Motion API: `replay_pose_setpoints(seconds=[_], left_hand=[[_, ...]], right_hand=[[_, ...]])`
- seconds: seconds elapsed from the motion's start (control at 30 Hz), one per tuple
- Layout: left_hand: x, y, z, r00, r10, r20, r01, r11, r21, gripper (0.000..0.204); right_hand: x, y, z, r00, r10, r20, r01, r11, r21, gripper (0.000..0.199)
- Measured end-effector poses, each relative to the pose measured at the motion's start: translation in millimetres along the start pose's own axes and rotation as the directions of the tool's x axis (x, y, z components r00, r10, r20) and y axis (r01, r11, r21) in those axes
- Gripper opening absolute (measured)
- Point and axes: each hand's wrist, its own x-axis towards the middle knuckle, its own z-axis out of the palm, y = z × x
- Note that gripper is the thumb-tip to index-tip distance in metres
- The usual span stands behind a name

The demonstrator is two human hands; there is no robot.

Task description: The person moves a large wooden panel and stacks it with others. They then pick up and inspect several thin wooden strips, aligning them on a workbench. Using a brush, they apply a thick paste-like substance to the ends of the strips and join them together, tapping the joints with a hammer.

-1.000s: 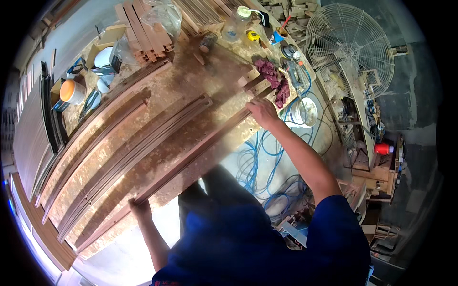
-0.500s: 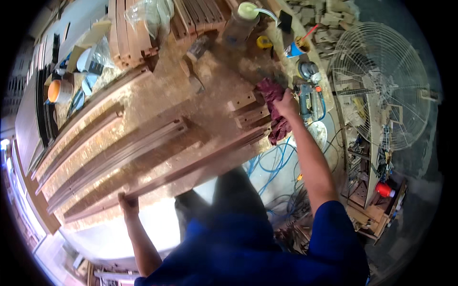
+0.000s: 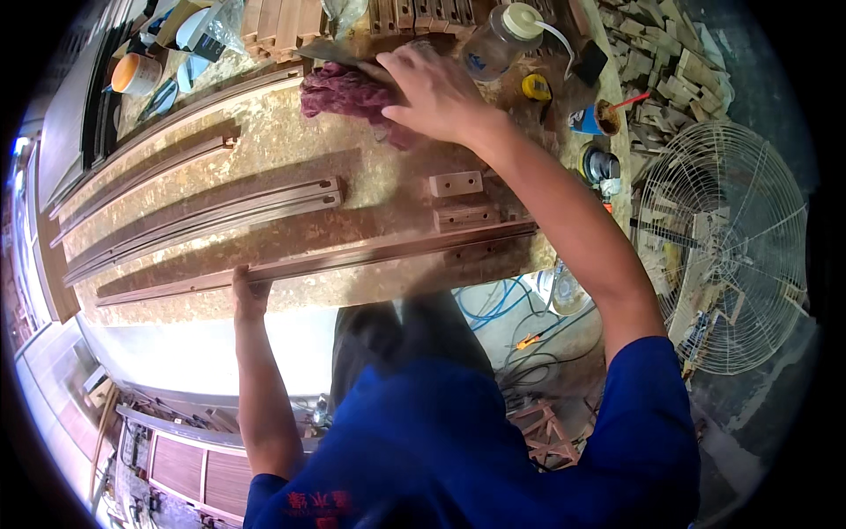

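Gripping crumpled maroon cloth [image 3: 344, 93]

The wooden strip [image 3: 397, 250] was released by the right fingers [image 3: 409, 62], and the maroon cloth [image 3: 345, 93] was carried from right of centre to the frame's upper middle.

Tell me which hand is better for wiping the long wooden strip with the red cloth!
Probably the right hand: it is touching the dark red cloth. The left hand is away from the cloth and grips the long wooden strip, so it seems better for steadying.
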Motion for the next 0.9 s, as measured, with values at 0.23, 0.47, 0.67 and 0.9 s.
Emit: replay_pose_setpoints(seconds=[0.23,0.47,0.67,0.9], left_hand=[[-20,-25,8,0.992,0.061,-0.11,-0.049,0.993,0.105,0.035],[-57,-4,72,0.924,-0.031,-0.382,0.236,0.831,0.504,0.039],[-25,-13,20,0.941,-0.02,-0.338,0.18,0.875,0.45,0.033],[-91,25,61,0.926,0.177,-0.334,0.065,0.795,0.603,0.033]], right_hand=[[-203,7,-36,0.799,0.418,0.432,-0.42,0.902,-0.096,0.047],[-349,29,2,0.415,0.88,0.23,-0.902,0.43,-0.02,0.05],[-367,58,11,0.459,0.849,0.262,-0.887,0.457,0.069,0.044],[-312,-2,-21,0.514,0.8,0.311,-0.842,0.4,0.362,0.028]])
